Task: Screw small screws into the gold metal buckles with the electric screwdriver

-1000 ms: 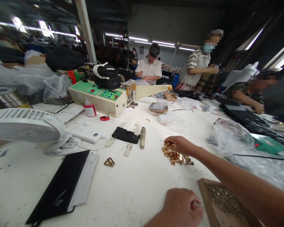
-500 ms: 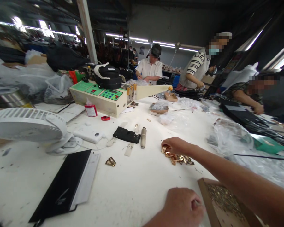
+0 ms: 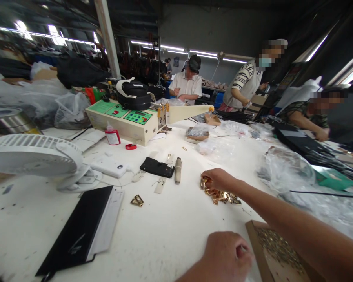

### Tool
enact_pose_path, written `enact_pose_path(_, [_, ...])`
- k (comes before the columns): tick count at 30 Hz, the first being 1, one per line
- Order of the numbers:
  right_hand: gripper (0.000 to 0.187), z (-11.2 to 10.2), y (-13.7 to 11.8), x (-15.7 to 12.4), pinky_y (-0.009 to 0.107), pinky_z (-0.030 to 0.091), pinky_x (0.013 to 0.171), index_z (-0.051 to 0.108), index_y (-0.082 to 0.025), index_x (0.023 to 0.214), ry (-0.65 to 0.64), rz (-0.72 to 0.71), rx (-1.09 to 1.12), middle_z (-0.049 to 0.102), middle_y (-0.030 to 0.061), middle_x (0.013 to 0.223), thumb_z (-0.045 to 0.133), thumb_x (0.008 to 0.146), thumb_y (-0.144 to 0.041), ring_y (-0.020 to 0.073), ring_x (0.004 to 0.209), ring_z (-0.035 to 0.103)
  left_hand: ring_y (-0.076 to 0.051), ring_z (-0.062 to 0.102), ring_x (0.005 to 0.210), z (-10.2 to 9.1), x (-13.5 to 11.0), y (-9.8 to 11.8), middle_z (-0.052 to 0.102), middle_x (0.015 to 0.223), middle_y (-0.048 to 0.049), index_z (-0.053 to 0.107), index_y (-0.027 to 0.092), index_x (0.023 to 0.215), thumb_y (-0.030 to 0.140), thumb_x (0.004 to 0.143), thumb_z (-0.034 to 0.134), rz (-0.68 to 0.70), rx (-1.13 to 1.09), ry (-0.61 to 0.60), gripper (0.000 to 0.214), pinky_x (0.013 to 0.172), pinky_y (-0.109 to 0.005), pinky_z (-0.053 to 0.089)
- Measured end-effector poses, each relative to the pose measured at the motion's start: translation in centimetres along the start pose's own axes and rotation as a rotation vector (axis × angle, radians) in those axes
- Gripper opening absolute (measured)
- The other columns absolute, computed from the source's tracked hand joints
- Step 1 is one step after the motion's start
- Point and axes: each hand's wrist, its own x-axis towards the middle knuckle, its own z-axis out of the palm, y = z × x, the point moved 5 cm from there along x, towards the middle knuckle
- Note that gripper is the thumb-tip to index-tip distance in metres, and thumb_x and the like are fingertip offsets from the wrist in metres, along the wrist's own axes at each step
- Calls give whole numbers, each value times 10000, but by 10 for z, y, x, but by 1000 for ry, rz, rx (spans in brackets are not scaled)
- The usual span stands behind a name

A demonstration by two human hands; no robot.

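Observation:
A small heap of gold-coloured rectangular metal buckles lies on the white tabletop. My right hand reaches in from the right to its left end, with the fingers curled down and closed on a buckle. Lower in the view, my left hand is curled into a loose fist just above the table, beside the cardboard box. Its fingertips face away, so what it holds, if anything, is hidden. Two or so similar gold buckles lie apart, left of the heap.
The cardboard box at bottom right holds many tiny metal pieces. A black folder, a white fan, a black strip, a wrapped stick and a cream machine stand left and ahead. Plastic bags lie right. Several people work beyond.
My right hand has barely shifted at the heap's left end. My left fist has turned very slightly. Across the table, a person in a white shirt has raised a hand.

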Motion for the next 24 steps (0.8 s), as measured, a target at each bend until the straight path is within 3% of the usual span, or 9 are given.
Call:
enact_pose_path(4, [315, -10, 4, -4, 275, 411, 715, 728, -222, 1099, 55, 58, 15, 747, 50, 939, 659, 793, -193, 208, 829, 659, -163, 536, 563, -18, 15, -11, 648, 636, -35, 767, 154, 787, 291, 741, 691, -191, -463, 177, 163, 522, -271, 389])
enact_pose_path(6, [383, -21, 2, -11, 268, 433, 734, 694, -195, 1202, 80, 81, 37, 751, 54, 947, 643, 823, -214, 197, 828, 668, -183, 581, 640, -35, 22, -17, 682, 773, -74, 748, 131, 942, 368, 775, 702, -238, -634, 309, 294, 520, -267, 442])
enact_pose_path(9, [455, -35, -14, -30, 245, 451, 703, 647, -189, 1291, 82, 85, 63, 756, 37, 918, 642, 840, -252, 176, 788, 679, -241, 651, 940, -56, 30, -24, 696, 1095, -153, 661, 124, 1217, 443, 819, 722, -220, -857, 446, 514, 725, -311, 550])
enact_pose_path(12, [507, -37, -43, -50, 257, 455, 686, 641, -217, 1320, 71, 80, 37, 766, 47, 923, 657, 814, -242, 201, 805, 698, -255, 651, 1006, -60, 33, -26, 693, 1149, -164, 683, 128, 1191, 459, 796, 786, -184, -1073, 430, 525, 849, -359, 548])
enact_pose_path(17, [571, -14, -87, -68, 310, 483, 726, 643, -244, 1326, 61, 97, -55, 778, 93, 998, 635, 764, -144, 271, 897, 730, -243, 660, 975, -56, 31, -16, 728, 1067, -134, 740, 149, 1024, 478, 853, 737, -71, -1200, 371, 370, 806, -330, 533])
enact_pose_path(21, [559, -3, -101, -75, 335, 494, 830, 602, -199, 1376, 111, 145, -97, 760, 127, 1094, 547, 830, -94, 273, 993, 715, -224, 661, 977, -58, 29, -10, 741, 1042, -108, 748, 152, 998, 415, 850, 751, -16, -1275, 392, 302, 797, -284, 515])
enact_pose_path(24, [508, -10, -100, -85, 372, 488, 887, 598, -212, 1376, 169, 162, -78, 748, 118, 1116, 556, 872, -166, 279, 1014, 693, -185, 662, 900, -60, 29, -8, 740, 973, -84, 743, 137, 955, 375, 840, 764, -3, -1342, 384, 265, 736, -246, 505])
